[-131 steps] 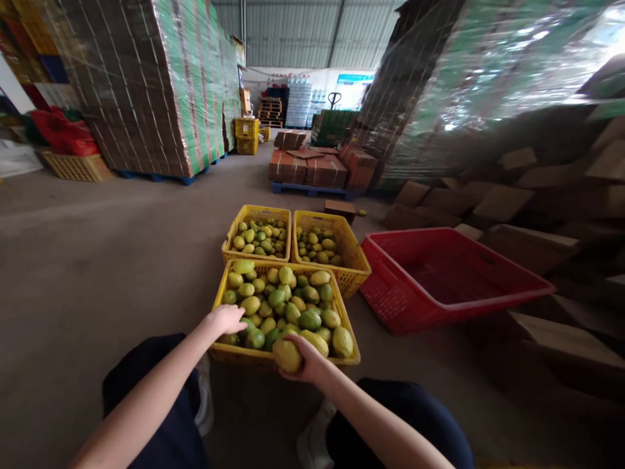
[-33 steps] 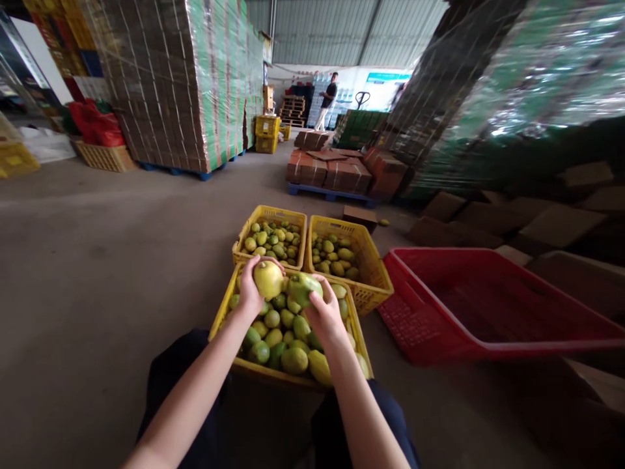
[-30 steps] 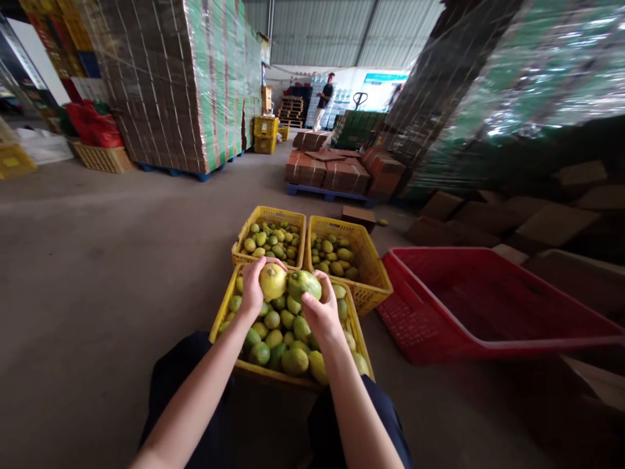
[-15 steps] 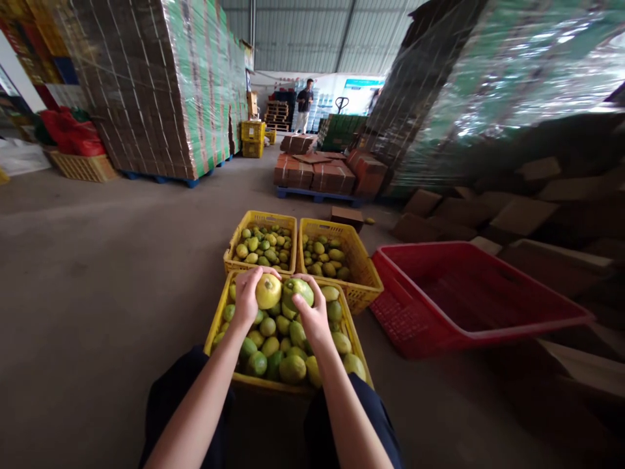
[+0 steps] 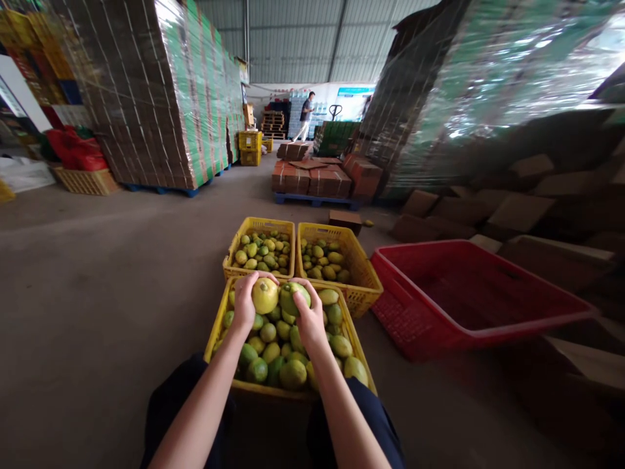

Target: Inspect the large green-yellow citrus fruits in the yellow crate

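Crate (image 5: 268, 391) underneath — left hand (image 5: 244, 301) grips yellow fruit (image 5: 265, 297), right hand (image 5: 311, 318) grips green fruit (image 5: 288, 299) — blue sign (image 5: 355, 91) beyond crate is illegible.

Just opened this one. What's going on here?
The left hand holds a yellow fruit and the right hand a green fruit, side by side over the front crate, which holds many more. Two other yellow crates of fruit stand just beyond it, with a red crate to the right. Another person is far back.
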Action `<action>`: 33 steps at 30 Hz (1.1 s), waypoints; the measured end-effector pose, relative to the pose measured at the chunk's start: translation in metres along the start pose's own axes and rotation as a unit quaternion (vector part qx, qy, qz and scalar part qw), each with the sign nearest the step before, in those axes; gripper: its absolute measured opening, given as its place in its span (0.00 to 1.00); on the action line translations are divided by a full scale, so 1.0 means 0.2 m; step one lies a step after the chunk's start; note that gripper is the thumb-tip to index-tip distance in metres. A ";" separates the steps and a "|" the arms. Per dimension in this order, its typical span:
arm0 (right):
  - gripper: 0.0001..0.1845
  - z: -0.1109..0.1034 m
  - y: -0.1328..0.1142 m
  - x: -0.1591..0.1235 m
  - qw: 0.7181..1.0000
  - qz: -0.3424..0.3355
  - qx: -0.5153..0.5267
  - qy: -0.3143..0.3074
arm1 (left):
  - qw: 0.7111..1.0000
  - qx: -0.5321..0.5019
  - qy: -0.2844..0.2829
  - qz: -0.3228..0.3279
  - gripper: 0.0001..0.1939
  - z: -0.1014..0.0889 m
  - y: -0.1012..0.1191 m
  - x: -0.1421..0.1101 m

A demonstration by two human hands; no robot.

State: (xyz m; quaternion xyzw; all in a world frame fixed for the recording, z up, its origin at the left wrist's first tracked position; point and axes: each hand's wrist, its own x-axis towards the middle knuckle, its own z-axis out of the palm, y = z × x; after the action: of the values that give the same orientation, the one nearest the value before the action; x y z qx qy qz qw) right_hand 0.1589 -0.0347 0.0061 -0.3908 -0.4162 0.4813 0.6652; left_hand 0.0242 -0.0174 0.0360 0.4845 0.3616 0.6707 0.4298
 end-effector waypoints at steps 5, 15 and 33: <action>0.21 0.01 -0.01 0.00 1.000 0.016 0.016 0.014 | 1.000 -0.007 0.005 -0.011 0.21 0.01 -0.02 0.01; 0.25 0.07 0.00 0.02 0.994 0.041 0.079 0.059 | 0.997 -0.067 0.029 -0.035 0.19 0.05 -0.06 0.03; 0.24 0.01 -0.01 0.03 0.998 0.002 -0.045 0.050 | 0.995 0.082 -0.011 0.058 0.18 0.02 -0.02 0.00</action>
State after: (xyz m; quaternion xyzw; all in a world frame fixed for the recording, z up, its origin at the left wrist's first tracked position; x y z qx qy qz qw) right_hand 0.1590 -0.0293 0.0092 -0.4451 -0.4029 0.4429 0.6659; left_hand 0.0285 -0.0151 0.0325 0.5451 0.3823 0.6573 0.3530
